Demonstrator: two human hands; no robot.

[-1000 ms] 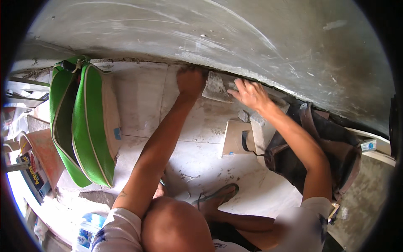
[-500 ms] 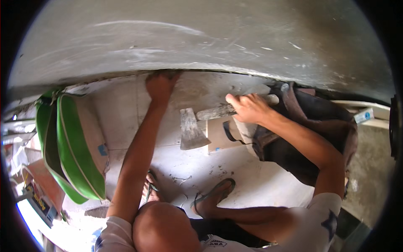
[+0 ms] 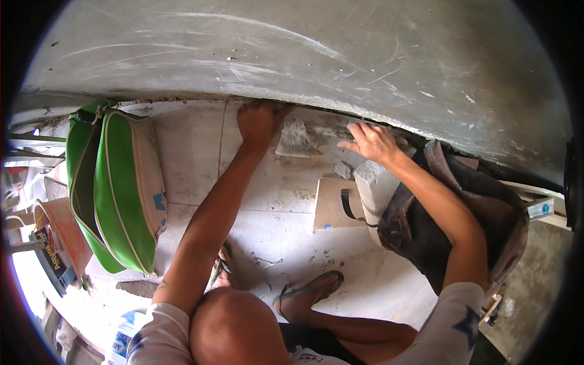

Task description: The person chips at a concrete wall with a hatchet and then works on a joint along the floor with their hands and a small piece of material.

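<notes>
At the foot of the grey wall [image 3: 292,58], my left hand [image 3: 258,126] is closed, fingers curled and pressed at the wall's lower edge. Whatever it holds is hidden. My right hand [image 3: 374,143] is closed on an axe [image 3: 295,139] by its wooden handle, thumb pointing left. The axe's worn grey head is low beside my left hand, its wide edge toward me. The handle is blurred and partly covered by my fingers. A small grey stone [image 3: 343,170] and a larger pale block [image 3: 375,185] lie nearer me, below my right hand.
A green and beige bag [image 3: 125,188] stands open on the left. On the right lies a dark, worn bag [image 3: 453,201]. Between them a flat tan board [image 3: 334,207] with a black strap rests on dusty white floor tiles [image 3: 188,176]. My sandalled feet are near.
The axe has swung away from me toward the wall, and its head has come close to my left hand. The view has shifted slightly; my left hand stays at the wall's foot.
</notes>
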